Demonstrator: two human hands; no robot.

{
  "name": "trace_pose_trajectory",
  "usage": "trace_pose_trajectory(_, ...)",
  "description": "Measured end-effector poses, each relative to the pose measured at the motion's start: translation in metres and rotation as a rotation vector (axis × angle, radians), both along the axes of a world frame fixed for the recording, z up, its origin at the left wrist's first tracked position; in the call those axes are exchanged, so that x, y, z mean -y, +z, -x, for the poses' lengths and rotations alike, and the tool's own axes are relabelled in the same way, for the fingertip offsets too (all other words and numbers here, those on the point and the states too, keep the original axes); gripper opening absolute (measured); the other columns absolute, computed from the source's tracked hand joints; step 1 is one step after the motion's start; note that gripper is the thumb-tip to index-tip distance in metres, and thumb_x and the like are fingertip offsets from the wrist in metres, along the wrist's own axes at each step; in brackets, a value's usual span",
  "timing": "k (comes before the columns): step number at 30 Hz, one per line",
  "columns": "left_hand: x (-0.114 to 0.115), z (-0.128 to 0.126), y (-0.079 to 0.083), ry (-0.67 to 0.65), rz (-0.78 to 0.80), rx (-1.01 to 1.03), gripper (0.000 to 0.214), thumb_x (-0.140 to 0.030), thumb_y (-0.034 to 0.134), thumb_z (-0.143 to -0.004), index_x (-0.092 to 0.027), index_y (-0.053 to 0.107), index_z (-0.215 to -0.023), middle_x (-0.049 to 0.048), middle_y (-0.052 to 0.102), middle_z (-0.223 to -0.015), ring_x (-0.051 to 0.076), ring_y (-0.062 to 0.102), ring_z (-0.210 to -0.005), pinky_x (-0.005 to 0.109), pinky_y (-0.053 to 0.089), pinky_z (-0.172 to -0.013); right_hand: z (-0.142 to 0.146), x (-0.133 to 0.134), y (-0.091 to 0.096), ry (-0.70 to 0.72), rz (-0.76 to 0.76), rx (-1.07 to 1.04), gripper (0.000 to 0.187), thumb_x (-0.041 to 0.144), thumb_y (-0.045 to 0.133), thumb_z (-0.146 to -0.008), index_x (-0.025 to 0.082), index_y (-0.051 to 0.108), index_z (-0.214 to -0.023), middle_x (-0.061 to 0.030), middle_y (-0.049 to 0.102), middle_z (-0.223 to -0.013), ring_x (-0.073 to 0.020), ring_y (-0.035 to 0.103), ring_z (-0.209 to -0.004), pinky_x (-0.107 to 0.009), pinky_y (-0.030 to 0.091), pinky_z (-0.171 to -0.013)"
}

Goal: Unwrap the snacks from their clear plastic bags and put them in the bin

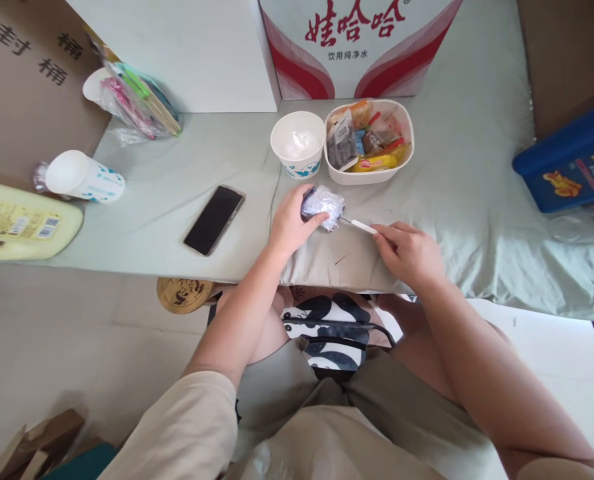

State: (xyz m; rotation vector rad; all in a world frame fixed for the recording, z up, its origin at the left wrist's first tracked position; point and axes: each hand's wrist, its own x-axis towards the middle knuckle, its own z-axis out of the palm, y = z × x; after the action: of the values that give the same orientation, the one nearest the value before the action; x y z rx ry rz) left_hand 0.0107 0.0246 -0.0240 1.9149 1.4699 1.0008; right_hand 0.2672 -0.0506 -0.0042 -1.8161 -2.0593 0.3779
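My left hand point(291, 222) is closed around a small dark thing wrapped in crinkled clear plastic point(323, 205), holding it down on the pale green cloth point(441, 200). My right hand point(407, 250) pinches a thin white-handled tool point(363, 226). Its fine metal tip points left and touches the wrapped thing's right side. Both hands rest near the front edge of the cloth-covered surface.
Behind the hands stand a white paper bowl point(297, 144) and a white tray of wrapped snacks point(369, 141). A black phone point(214, 219) lies to the left. Further left are a tipped paper cup point(83, 177), a yellow bottle point(24, 227) and bagged items point(137, 100). A blue box point(571, 163) is at the right.
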Motion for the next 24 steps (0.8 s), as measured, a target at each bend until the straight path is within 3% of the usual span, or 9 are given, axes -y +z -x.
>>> trace_pose_trajectory(5,-0.006,0.000,0.001,0.054,-0.137,0.023,0.050,-0.039,0.082,-0.079,-0.025,0.063,-0.123,0.0128,0.061,-0.137,0.032,0.053,-0.139,0.049,0.038,-0.123,-0.015,-0.006,-0.006,-0.108,-0.082,-0.053,0.037,0.039,0.048,-0.100,0.024,0.078,-0.117,-0.0110,0.076,-0.106,-0.0264,0.069,-0.084,-0.035,0.046,-0.065)
trace_pose_trajectory(9,0.002,-0.009,0.003,-0.079,-0.102,-0.100,0.057,-0.034,0.089,-0.067,-0.025,0.065,-0.118,0.0130,0.058,-0.137,0.035,0.054,-0.136,0.053,0.040,-0.122,-0.021,-0.020,-0.013,-0.180,-0.123,-0.018,0.035,0.035,0.052,-0.096,0.023,0.075,-0.119,-0.0141,0.072,-0.112,-0.0316,0.066,-0.097,-0.041,0.049,-0.077)
trace_pose_trajectory(14,0.007,-0.015,0.004,-0.045,-0.079,-0.108,0.039,-0.026,0.081,-0.075,-0.025,0.065,-0.111,0.0125,0.060,-0.137,0.032,0.056,-0.137,0.052,0.042,-0.120,-0.014,-0.024,-0.013,-0.156,-0.199,0.012,0.032,0.029,0.054,-0.095,0.022,0.071,-0.122,-0.0165,0.067,-0.117,-0.0363,0.058,-0.110,-0.051,0.045,-0.091)
trace_pose_trajectory(20,0.007,-0.013,0.006,-0.022,-0.037,0.091,0.009,-0.030,0.070,-0.086,-0.024,0.066,-0.092,0.0093,0.070,-0.131,0.026,0.064,-0.127,0.044,0.046,-0.115,0.011,-0.021,-0.008,-0.013,-0.204,-0.062,0.029,0.027,0.049,-0.097,0.023,0.070,-0.117,-0.0145,0.068,-0.118,-0.0324,0.061,-0.107,-0.047,0.047,-0.091)
trace_pose_trajectory(24,0.005,-0.013,0.007,0.137,0.065,0.464,0.022,-0.045,0.066,-0.091,-0.024,0.060,-0.087,0.0059,0.074,-0.106,0.023,0.071,-0.108,0.040,0.054,-0.101,0.026,-0.029,-0.010,0.134,-0.171,-0.216,0.031,0.024,0.050,-0.094,0.022,0.067,-0.119,-0.0157,0.069,-0.122,-0.0334,0.063,-0.116,-0.049,0.049,-0.102)
